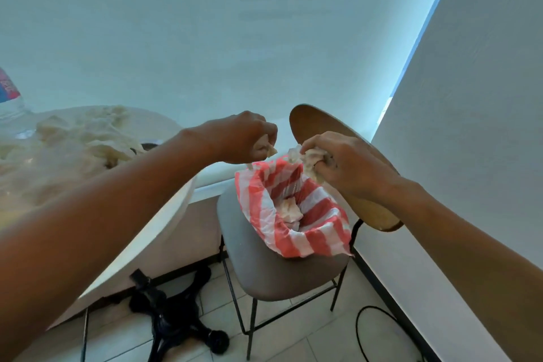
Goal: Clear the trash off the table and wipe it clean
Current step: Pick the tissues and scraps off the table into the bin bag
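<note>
1. The surface, round and pale, fills the left of your view; crumpled tissue is piled on its far part, with a plastic bottle at the far left edge.
2. The chair, grey seat with a wooden back, stands just beside the surface on its right.
3. The bin, lined with a red-and-white striped bag, rests on the chair seat. One wad of paper lies inside it.
4. Your left hand is above the near-left rim of the bin, fingers curled tight round a small scrap of tissue that shows below the knuckles.
5. Your right hand is above the far rim of the bin, fingers clamped on a larger crumpled wad that protrudes to the left of the fist, directly over the bin opening.
6. The two hands are near each other but apart.
</note>
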Demonstrator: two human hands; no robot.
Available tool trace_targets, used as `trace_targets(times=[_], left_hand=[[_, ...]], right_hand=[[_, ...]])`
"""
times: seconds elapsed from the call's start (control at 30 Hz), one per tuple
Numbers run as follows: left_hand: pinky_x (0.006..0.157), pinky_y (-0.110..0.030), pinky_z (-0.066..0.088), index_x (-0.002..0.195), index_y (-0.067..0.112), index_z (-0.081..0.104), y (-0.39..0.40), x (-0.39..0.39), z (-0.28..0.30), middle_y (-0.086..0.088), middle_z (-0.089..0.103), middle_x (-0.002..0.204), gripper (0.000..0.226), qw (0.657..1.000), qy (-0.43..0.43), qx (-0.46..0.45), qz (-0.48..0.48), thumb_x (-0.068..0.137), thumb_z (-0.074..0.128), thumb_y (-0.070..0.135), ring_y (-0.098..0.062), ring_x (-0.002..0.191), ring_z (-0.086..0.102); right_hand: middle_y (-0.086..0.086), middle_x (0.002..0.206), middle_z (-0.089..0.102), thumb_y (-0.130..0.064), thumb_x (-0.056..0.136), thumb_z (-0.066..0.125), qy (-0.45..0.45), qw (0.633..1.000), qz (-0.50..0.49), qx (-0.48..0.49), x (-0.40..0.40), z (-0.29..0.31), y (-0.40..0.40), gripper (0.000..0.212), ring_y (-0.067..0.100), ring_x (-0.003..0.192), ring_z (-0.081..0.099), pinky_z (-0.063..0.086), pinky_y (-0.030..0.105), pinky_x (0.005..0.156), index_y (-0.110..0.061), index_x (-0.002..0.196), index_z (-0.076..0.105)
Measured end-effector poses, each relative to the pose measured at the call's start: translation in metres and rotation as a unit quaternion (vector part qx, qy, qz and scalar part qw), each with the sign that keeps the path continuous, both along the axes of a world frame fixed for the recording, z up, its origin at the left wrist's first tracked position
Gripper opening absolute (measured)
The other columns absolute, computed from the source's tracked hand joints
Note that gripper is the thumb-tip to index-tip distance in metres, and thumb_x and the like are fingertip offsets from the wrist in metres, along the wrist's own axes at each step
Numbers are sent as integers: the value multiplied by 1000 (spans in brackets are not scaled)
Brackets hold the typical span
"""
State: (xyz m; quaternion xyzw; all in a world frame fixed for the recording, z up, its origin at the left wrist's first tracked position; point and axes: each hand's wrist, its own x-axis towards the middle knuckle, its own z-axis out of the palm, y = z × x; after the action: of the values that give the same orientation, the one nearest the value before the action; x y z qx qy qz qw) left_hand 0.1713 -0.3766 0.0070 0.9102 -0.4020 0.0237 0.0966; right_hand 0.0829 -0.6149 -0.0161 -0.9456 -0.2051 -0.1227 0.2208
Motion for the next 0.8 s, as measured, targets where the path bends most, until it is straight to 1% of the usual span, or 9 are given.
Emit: trace_targets(times=[0.07, 0.13, 0.23, 0.4, 0.5, 0.57, 0.63, 0.73, 0.8], left_hand=[[69, -31, 45, 101, 24, 65, -17, 9, -13, 4, 56, 91, 14, 1000, 11, 22, 3, 92, 63, 34, -18, 85, 57], [71, -33, 47, 103, 23, 65, -34, 20, -25, 3, 55, 93, 14, 998, 22, 52, -4, 91, 62, 31, -18, 87, 57], [74, -37, 50, 106, 24, 63, -54, 36, -44, 3, 54, 95, 17, 994, 37, 97, -19, 91, 62, 32, -19, 90, 58], [75, -38, 53, 110, 22, 63, -83, 65, -72, 4, 51, 92, 19, 987, 52, 139, -57, 92, 60, 30, -20, 89, 58], [71, -35, 50, 111, 26, 63, -95, 84, -85, 4, 51, 94, 18, 983, 58, 158, -68, 94, 57, 29, -20, 89, 57], [66, -33, 44, 114, 26, 63, -102, 96, -95, 4, 50, 96, 21, 982, 57, 165, -73, 94, 56, 26, -20, 90, 56], [65, -31, 42, 119, 28, 61, -106, 105, -105, 5, 49, 97, 25, 978, 63, 182, -79, 94, 57, 27, -20, 93, 57], [77, -40, 55, 121, 34, 59, -108, 110, -118, 4, 58, 110, 31, 968, 88, 211, -100, 90, 61, 36, -22, 101, 61], [81, -41, 55, 125, 32, 59, -108, 110, -120, 3, 59, 116, 35, 963, 91, 227, -110, 90, 60, 35, -23, 103, 61]], right_hand=[[-1, 113, 66, -13, 91, 72, 24, 1000, 12, 0, 7, -19, -13, 28, 12, 97, 63, 54, 13, 82, -15, 119, 67], [0, 114, 65, -10, 91, 72, 47, 999, 15, -4, 15, -39, -22, 29, 15, 99, 63, 57, 22, 84, -15, 118, 66], [0, 116, 64, -9, 90, 73, 78, 997, 8, -11, 24, -67, -29, 32, 17, 102, 63, 57, 20, 86, -15, 120, 65], [-2, 120, 61, -12, 92, 70, 128, 991, -31, -11, 37, -116, -30, 35, 16, 107, 60, 57, 27, 89, -22, 125, 62], [-3, 123, 57, -13, 94, 65, 171, 984, -58, -9, 45, -141, -30, 38, 18, 108, 58, 58, 30, 89, -26, 129, 58], [-3, 129, 56, -13, 95, 62, 194, 978, -73, -4, 50, -156, -28, 41, 19, 112, 56, 57, 34, 91, -27, 132, 57], [-6, 135, 54, -14, 96, 62, 207, 975, -83, 4, 54, -169, -26, 44, 18, 117, 55, 57, 32, 90, -32, 135, 56], [-10, 143, 51, -22, 98, 62, 233, 969, -84, 9, 56, -185, -23, 48, 17, 125, 52, 56, 34, 95, -39, 140, 50], [-12, 147, 49, -28, 96, 64, 247, 965, -90, 11, 56, -193, -22, 49, 16, 128, 53, 56, 40, 97, -42, 141, 47]])
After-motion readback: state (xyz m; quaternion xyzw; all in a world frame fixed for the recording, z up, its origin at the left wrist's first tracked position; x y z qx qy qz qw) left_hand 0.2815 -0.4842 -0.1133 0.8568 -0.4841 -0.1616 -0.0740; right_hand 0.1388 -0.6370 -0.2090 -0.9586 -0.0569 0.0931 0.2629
